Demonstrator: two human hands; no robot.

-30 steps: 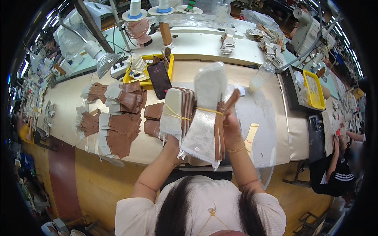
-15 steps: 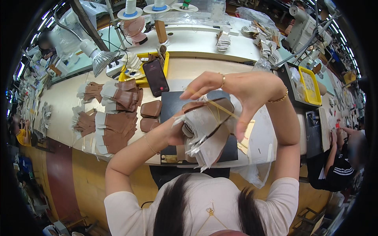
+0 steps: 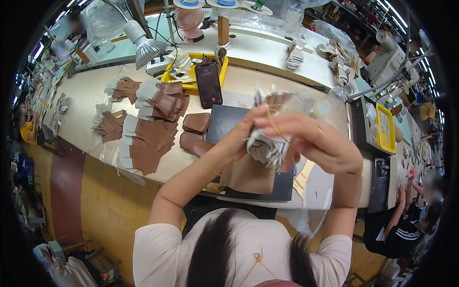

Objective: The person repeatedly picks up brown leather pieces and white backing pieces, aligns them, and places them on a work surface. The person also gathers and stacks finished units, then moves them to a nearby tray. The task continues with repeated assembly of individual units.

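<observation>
A thick bundle of leather pieces point(image 3: 262, 149), with pale frayed ends, is held above the black board on the table. My left hand point(image 3: 241, 136) is closed round its left side. A thin yellow rubber band point(image 3: 272, 122) loops at the top of the bundle and stretches across the fingers of my right hand point(image 3: 311, 138). That hand is partly smeared by motion, its fingers bent over the bundle's right side. Below the bundle, a flat brown leather piece point(image 3: 246, 178) lies on the black board point(image 3: 283, 192). Part of the band is hidden by my fingers.
Fanned stacks of brown leather pieces point(image 3: 146, 146) lie at left, beside two small brown piles point(image 3: 196, 123). Behind them are a phone point(image 3: 208, 86), a yellow tray point(image 3: 224, 71) and a lamp point(image 3: 149, 50). A brush point(image 3: 302, 179) lies right of the board; a black bin point(image 3: 358, 122) stands farther right.
The bundle has moved farther from me and turned in my hands. My right hand has come down from above it to its right side, with the rubber band. The brown piece on the board now shows more.
</observation>
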